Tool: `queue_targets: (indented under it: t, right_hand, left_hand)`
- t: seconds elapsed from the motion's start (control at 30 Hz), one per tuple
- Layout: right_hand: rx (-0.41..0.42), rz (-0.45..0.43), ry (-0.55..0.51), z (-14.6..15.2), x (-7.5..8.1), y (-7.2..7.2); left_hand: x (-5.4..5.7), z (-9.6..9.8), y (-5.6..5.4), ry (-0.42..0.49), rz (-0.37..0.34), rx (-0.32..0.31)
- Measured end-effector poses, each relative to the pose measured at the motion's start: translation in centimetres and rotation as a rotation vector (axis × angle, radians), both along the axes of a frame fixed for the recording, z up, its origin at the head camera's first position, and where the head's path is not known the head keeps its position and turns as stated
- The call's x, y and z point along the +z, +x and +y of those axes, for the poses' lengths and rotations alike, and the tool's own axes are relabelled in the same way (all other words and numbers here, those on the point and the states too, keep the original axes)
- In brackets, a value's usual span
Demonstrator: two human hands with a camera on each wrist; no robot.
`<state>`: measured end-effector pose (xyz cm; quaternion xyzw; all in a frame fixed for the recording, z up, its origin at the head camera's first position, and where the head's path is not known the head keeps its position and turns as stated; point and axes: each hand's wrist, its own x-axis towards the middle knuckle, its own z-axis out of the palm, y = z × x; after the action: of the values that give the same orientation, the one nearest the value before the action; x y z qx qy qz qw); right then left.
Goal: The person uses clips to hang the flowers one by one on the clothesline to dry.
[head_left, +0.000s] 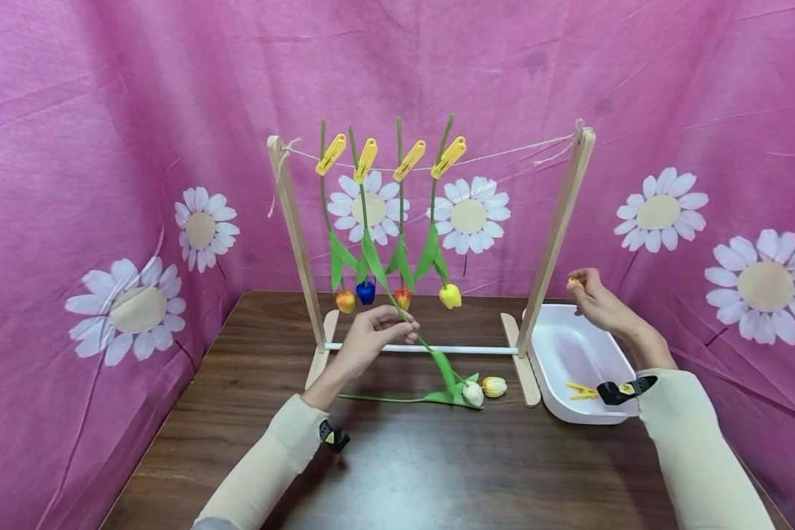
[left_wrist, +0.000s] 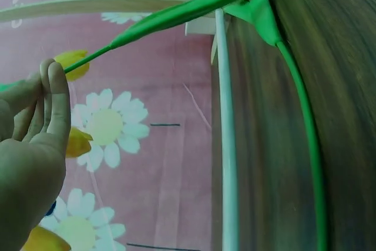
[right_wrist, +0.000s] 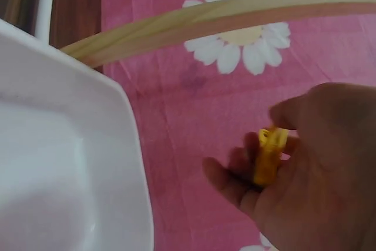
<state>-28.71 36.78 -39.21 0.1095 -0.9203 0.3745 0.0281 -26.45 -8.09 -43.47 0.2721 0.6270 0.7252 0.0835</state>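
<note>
My left hand [head_left: 379,340] pinches the green stem of a white artificial tulip [head_left: 472,394], which slants with its bloom low over the table. In the left wrist view the stem [left_wrist: 88,58] passes between thumb and fingertips. Another tulip, with a yellow-and-white bloom [head_left: 495,387], lies on the table beneath it. My right hand [head_left: 599,303] is raised above the far end of the white basin [head_left: 550,397] and holds a yellow clothespin [right_wrist: 269,160] between thumb and fingers. Several tulips hang bloom-down from a string [head_left: 497,156], each clipped by a yellow clothespin [head_left: 448,157].
The string spans two wooden posts [head_left: 563,213] with flat feet, joined low down by a white rod [head_left: 464,350]. Another yellow clothespin [head_left: 581,391] lies in the basin, right of the stand. A pink daisy-print cloth [head_left: 503,66] surrounds the dark wooden table [head_left: 397,471].
</note>
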Motion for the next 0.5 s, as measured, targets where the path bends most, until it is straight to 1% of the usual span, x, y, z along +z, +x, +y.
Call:
queue_targets:
  t: [0.1,0.17,0.23,0.37,0.5]
  right_hand:
    - [-0.040,0.051,-0.045,-0.4,0.7,0.3]
    - [-0.045,0.065,-0.072,-0.6,1.3,0.5]
    - [-0.045,0.089,-0.097,-0.9,1.9,0.7]
    - [-0.024,0.136,-0.189,-1.6,3.3,1.2]
    - [-0.059,0.190,-0.209,-2.6,4.9,1.6]
  left_hand:
    - [0.6,0.5,0.2,-0.049,0.055,-0.042]
    - [1.0,0.9,0.3,-0.074,0.089,-0.077]
    - [1.3,1.3,0.4,-0.094,0.114,-0.091]
    - [1.9,2.1,0.5,-0.108,0.108,-0.072]
    - [2.8,2.8,0.5,-0.138,0.119,-0.024]
